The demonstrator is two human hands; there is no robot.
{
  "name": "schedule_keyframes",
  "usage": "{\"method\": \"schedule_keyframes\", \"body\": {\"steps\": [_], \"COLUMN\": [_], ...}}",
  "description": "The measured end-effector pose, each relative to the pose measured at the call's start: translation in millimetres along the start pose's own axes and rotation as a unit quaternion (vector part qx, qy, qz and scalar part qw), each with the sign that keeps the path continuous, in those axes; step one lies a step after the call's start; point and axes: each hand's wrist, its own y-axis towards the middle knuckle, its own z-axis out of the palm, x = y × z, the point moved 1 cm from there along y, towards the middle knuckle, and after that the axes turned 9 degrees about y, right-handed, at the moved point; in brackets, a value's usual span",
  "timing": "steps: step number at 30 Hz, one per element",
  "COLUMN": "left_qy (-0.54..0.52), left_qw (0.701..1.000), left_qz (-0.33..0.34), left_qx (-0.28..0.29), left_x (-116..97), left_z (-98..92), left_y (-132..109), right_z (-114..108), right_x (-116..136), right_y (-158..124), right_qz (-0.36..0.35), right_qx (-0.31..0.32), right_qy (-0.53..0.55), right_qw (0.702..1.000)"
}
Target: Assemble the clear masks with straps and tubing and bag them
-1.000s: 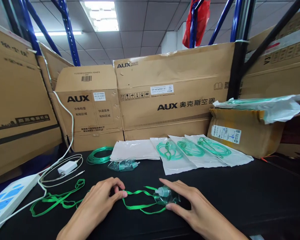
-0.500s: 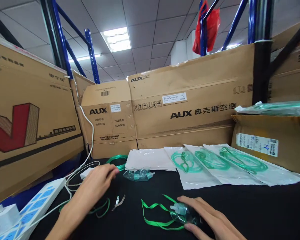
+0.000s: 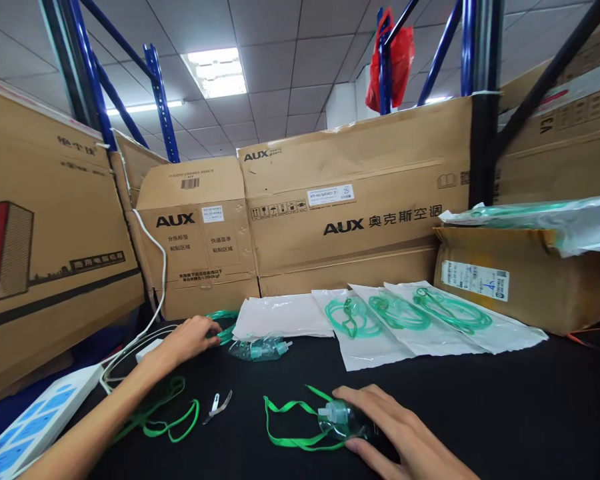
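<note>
My right hand [image 3: 397,427] rests over a clear plastic mask [image 3: 341,421] with a green strap [image 3: 290,427] on the black table, fingers curled round it. My left hand [image 3: 193,337] reaches far left and closes on a coil of green tubing [image 3: 225,325]. A small metal clip [image 3: 218,405] and a loose green strap [image 3: 167,417] lie between the hands. A second clear mask [image 3: 260,348] sits just right of the coil.
Three sealed white bags of green tubing [image 3: 405,317] and a flat white bag [image 3: 285,315] lie at the back. An open carton [image 3: 520,280] stands at right. Big AUX cartons [image 3: 350,200] wall the rear. A power strip [image 3: 35,417] and white cables [image 3: 130,347] are at left.
My left hand let go of the green strap and moved back-left onto the tubing coil. A metal clip now lies exposed. My right hand stayed on the mask.
</note>
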Motion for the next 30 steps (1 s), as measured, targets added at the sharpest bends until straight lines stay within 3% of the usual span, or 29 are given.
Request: {"method": "schedule_keyframes", "body": {"steps": [7,15,24,30], "left_qy": [-0.090,-0.219,-0.202,-0.192], "left_qw": [0.995,0.969,0.971,0.974], "left_qz": [-0.041,-0.109,-0.116,-0.116], "left_qx": [-0.029,-0.032,-0.055,-0.014], "left_x": [15.4,26.7,33.3,30.5], "left_z": [-8.9,1.9,-0.3,-2.9], "left_y": [-2.4,9.0,20.2,23.9], "right_z": [1.3,-1.7,-0.8,-2.7], "right_x": [-6.2,-2.3,-6.0,-1.6], "right_y": [0.5,1.6,1.2,2.2], "right_qz": [0.021,0.032,0.021,0.018], "right_qx": [0.022,0.039,0.037,0.034], "right_qy": [0.002,0.000,0.005,0.017], "right_qw": [1.000,0.999,0.999,0.999]}}
